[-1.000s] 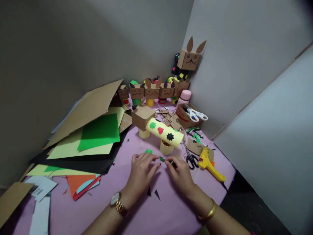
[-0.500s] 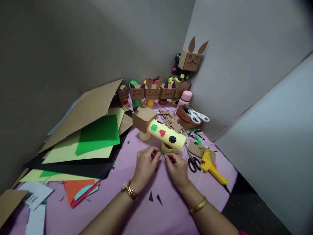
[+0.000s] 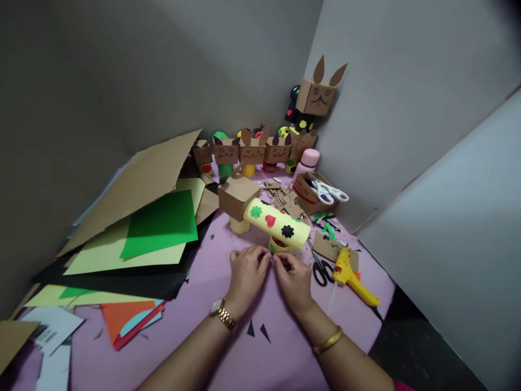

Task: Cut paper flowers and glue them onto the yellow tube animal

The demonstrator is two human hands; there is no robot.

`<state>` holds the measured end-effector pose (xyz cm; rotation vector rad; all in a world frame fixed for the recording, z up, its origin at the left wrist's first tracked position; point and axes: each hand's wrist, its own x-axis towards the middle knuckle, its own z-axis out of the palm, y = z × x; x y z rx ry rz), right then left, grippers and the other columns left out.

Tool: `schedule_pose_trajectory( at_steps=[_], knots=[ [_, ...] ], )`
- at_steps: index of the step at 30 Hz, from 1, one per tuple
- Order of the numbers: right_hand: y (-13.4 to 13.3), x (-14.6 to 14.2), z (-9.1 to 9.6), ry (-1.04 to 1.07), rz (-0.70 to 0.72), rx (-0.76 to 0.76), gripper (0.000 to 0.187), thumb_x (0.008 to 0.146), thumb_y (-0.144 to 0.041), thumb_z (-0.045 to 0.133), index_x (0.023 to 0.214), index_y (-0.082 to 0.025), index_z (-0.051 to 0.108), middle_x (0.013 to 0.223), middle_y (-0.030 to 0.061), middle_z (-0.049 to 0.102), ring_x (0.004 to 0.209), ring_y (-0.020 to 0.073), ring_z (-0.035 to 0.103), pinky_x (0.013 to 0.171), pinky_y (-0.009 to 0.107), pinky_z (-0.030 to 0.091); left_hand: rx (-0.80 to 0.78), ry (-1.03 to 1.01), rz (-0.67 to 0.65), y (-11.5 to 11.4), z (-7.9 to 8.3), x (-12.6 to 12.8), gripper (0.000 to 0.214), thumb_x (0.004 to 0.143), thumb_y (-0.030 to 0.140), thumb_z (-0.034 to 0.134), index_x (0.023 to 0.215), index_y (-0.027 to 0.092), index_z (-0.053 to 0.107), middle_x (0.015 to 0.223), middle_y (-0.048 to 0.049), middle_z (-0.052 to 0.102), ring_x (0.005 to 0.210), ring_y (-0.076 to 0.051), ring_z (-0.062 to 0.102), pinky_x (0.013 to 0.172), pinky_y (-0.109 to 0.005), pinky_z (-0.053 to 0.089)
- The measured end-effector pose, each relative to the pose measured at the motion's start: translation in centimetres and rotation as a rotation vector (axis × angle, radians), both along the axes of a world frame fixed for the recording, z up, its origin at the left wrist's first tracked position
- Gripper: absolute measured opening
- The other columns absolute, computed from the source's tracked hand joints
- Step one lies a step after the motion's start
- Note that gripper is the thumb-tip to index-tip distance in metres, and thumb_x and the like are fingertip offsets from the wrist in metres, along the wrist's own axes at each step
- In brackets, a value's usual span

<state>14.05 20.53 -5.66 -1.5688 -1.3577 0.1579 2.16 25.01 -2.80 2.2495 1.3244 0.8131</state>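
Observation:
My left hand (image 3: 246,274) and my right hand (image 3: 293,279) meet fingertip to fingertip on the pink table cover (image 3: 228,353), both pinched on a tiny green paper cutout (image 3: 271,251) that barely shows. Just beyond the fingers stands a paper animal: a yellow tube body (image 3: 277,224) with green, red and black stickers, a brown cardboard box head (image 3: 237,195) and short yellow tube legs (image 3: 280,244). The left wrist carries a gold watch, the right a gold bangle.
Black-handled scissors (image 3: 321,269) and a yellow glue gun (image 3: 350,276) lie right of my hands. Stacked coloured paper and cardboard (image 3: 154,222) fill the left. Several box-headed figures (image 3: 252,152) line the back wall, beside a small box holding white scissors (image 3: 325,191). Two black paper triangles (image 3: 257,329) lie near my wrists.
Both hands moved away from me towards the yellow tube animal and closed together, pinching the small green cutout that lay on the cover a second ago.

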Motion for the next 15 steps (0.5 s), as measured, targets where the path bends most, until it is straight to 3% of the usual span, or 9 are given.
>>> schedule_pose_trajectory(
  at_steps=[15],
  knots=[
    [-0.57, 0.25, -0.15, 0.093, 0.051, -0.013, 0.022, 0.085, -0.024, 0.053, 0.097, -0.017, 0.07, 0.089, 0.0094, 0.075, 0.076, 0.022, 0.07, 0.07, 0.034, 0.056, 0.002, -0.012, 0.002, 0.14, 0.09, 0.6, 0.019, 0.088, 0.024, 0.045, 0.081, 0.021, 0.063, 0.084, -0.0003, 0.07, 0.082, -0.02, 0.061, 0.073, -0.035, 0.028]
  ],
)
